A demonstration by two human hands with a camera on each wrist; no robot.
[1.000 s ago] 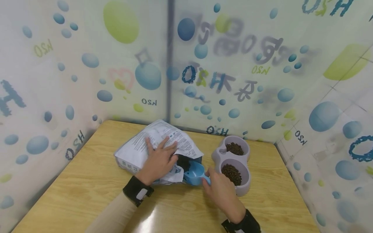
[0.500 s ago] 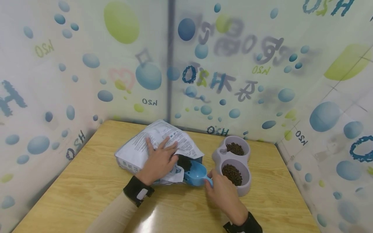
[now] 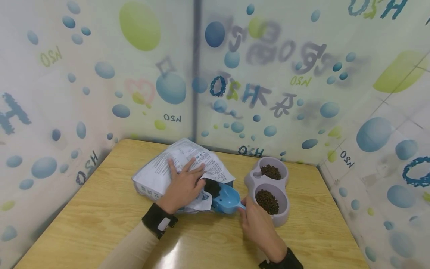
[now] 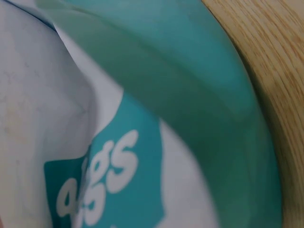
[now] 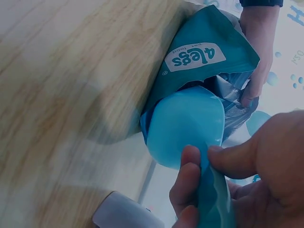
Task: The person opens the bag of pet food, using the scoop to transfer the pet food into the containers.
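Observation:
A white and teal pet food bag (image 3: 156,168) lies on the table with its mouth toward the right. My left hand (image 3: 183,185) rests on top of it, fingers spread, thumb near the opening. With my right hand (image 3: 261,227) I grip the handle of a blue scoop (image 3: 229,200), thumb on one side and fingers on the other. The scoop's front end sits inside the bag's mouth, where dark food (image 3: 212,188) shows. In the right wrist view, the scoop's underside (image 5: 187,126) faces the camera. The left wrist view shows the bag's teal side (image 4: 190,85) close up.
Just right of the scoop stands a grey double pet bowl (image 3: 249,182). Brown kibble lies in its near bowl and its far bowl. Patterned walls enclose the wooden table (image 3: 201,239) at the back and both sides.
My right hand and the scoop have shifted slightly to the right, so more of the scoop shows outside the bag. The left hand and the bag have stayed in place.

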